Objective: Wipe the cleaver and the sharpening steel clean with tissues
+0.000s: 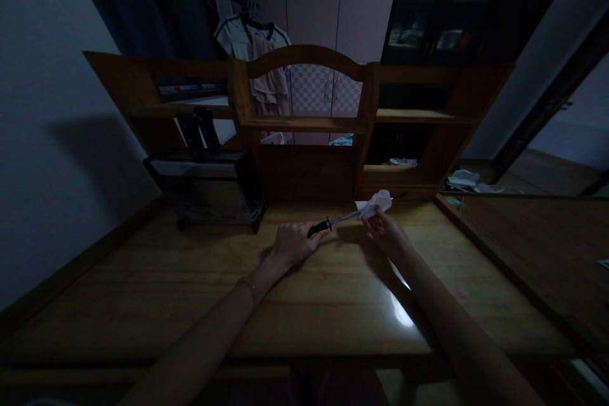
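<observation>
The black-handled rod point(345, 217) is held over the wooden desk point(309, 304), its tip directed rightward. Its handle is gripped in the closed left hand point(295, 242). White tissue point(378, 202) is pinched about the rod near its tip by the right hand point(387, 233). A dark knife block point(212, 187) is noted beyond, at left.

Room to pass over tabletop point(314, 304) between forearms point(214, 330), also left of the left one. Black-handled rod point(345, 217) bridges left hand point(294, 242) and right hand point(383, 231), barring that gap. Wooden shelf unit point(307, 171) blocks far side; knife holder point(204, 190) blocks back left. Raised rim point(504, 266) borders right.
</observation>
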A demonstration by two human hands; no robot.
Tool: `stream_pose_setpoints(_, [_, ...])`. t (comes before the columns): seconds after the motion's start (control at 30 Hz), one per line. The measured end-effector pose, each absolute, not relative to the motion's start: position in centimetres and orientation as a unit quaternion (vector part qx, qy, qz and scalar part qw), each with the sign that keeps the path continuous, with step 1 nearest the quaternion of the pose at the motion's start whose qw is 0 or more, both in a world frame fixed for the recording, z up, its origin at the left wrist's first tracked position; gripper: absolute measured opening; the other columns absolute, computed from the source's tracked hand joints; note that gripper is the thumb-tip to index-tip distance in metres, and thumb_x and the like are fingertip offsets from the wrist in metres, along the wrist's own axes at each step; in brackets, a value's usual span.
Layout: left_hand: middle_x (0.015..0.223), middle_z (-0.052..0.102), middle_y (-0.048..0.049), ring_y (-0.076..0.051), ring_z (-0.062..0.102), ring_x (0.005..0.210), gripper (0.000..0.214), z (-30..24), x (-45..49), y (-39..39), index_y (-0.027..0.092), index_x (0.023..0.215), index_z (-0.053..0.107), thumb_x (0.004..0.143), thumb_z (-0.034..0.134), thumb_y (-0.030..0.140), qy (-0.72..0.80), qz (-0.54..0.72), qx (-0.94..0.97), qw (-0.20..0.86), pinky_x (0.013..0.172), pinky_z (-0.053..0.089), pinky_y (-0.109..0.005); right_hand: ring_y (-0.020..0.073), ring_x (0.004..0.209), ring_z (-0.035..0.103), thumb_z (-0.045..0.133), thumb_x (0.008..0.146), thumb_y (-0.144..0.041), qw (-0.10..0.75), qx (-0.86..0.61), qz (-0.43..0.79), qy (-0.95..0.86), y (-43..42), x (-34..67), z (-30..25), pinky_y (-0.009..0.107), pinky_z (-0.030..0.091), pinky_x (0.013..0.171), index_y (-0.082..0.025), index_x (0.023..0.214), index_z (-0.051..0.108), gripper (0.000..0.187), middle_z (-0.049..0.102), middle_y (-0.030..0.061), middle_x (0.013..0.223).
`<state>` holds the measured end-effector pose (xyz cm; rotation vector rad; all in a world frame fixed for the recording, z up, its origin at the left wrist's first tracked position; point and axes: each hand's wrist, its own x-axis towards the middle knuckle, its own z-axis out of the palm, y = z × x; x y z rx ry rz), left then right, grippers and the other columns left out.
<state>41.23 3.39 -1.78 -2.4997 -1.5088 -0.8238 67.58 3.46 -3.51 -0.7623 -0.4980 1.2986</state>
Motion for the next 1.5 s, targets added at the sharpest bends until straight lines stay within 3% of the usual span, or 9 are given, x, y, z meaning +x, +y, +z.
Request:
stream_pose_setpoints(0.27, [0.079, 0.072, -0.0104, -0.023, 0.066, 0.073, 0.057, -1.8, 41.2, 3.5, 0.020, 0.090, 0.071, 0.086, 0.041, 0.068, -0.513, -0.252, -0.820, 0.025, 0.064, 0.037, -0.029, 0.0186, 0.092, 0.068, 0.078, 0.077, -0.033, 0.652, -0.362, 0.589, -0.311, 2.9, 66.2, -3.5, 0.027, 0.056, 0.088, -0.015, 0.088, 0.069, 0.023, 0.071, 0.0083, 0.095])
stream_pose_setpoints(0.57, [0.081, 0.072, -0.0118, -0.025, 0.067, 0.077, 0.057, -1.8, 41.2, 3.5, 0.019, 0.087, 0.070, 0.086, 0.041, 0.068, -0.516, -0.246, -0.821, 0.017, 0.066, 0.037, -0.030, 0.0142, 0.088, 0.066, 0.078, 0.077, -0.031, 0.614, -0.353, 0.618, -0.341, 2.6, 65.4, -3.5, 0.022, 0.053, 0.091, -0.015, 0.082, 0.072, 0.018, 0.071, 0.0049, 0.092])
stream_pose_setpoints(0.83, [0.080, 0.072, -0.0111, -0.025, 0.067, 0.076, 0.056, -1.8, 41.2, 3.5, 0.019, 0.086, 0.069, 0.087, 0.040, 0.067, -0.508, -0.242, -0.826, 0.024, 0.065, 0.036, -0.030, 0.0158, 0.090, 0.066, 0.076, 0.079, -0.029, 0.600, -0.355, 0.630, -0.342, 2.6, 65.3, -3.6, 0.026, 0.052, 0.095, -0.014, 0.075, 0.071, 0.016, 0.070, 0.0046, 0.089])
stream_pose_setpoints(1.5, [0.082, 0.072, -0.0113, -0.025, 0.067, 0.078, 0.055, -1.8, 41.2, 3.4, 0.022, 0.095, 0.070, 0.086, 0.041, 0.067, -0.510, -0.237, -0.826, 0.021, 0.066, 0.039, -0.030, 0.0150, 0.089, 0.066, 0.075, 0.077, -0.025, 0.563, -0.356, 0.662, -0.343, 1.6, 64.5, -2.6, 0.025, 0.051, 0.091, -0.016, 0.085, 0.070, 0.013, 0.071, 0.0040, 0.096])
